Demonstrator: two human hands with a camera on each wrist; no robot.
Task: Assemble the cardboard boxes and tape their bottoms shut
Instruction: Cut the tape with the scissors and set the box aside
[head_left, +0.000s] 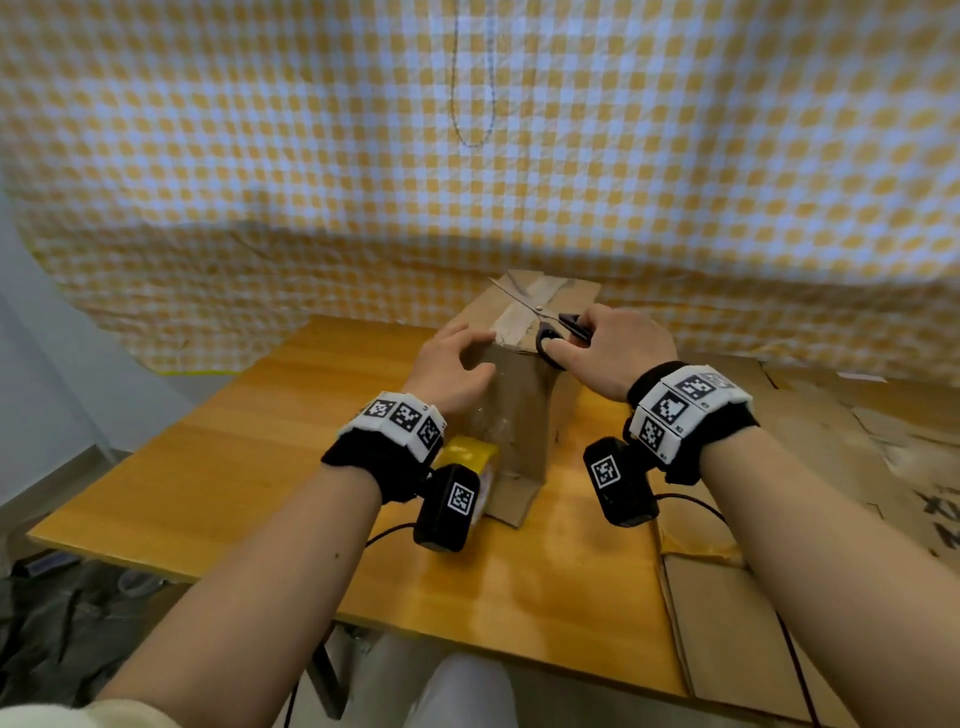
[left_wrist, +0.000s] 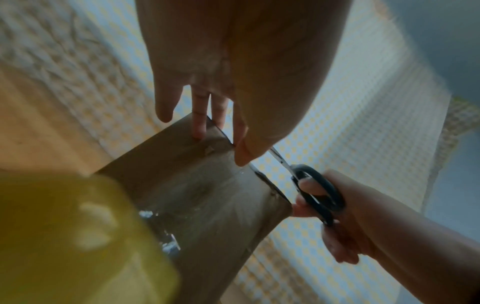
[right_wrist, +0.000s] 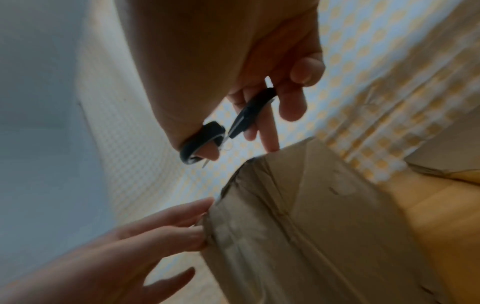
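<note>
Black-handled scissors (head_left: 550, 332) held in the right grip (head_left: 613, 348), thumb and fingers through the loops, blades apart above the taped top of the cardboard box (head_left: 524, 405). Left grip (head_left: 457, 369) released, straight fingertips touching the box's near upper edge. Yellow tape roll (head_left: 470, 457) just below that wrist, on the wooden surface (head_left: 234, 457).

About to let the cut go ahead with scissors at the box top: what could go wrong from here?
1. The left hand rests its fingers at the box edge near the scissors held by the right hand; a slip could nick them.
2. The tape roll sits against the box; cutting could tug or tangle the tape.
</note>
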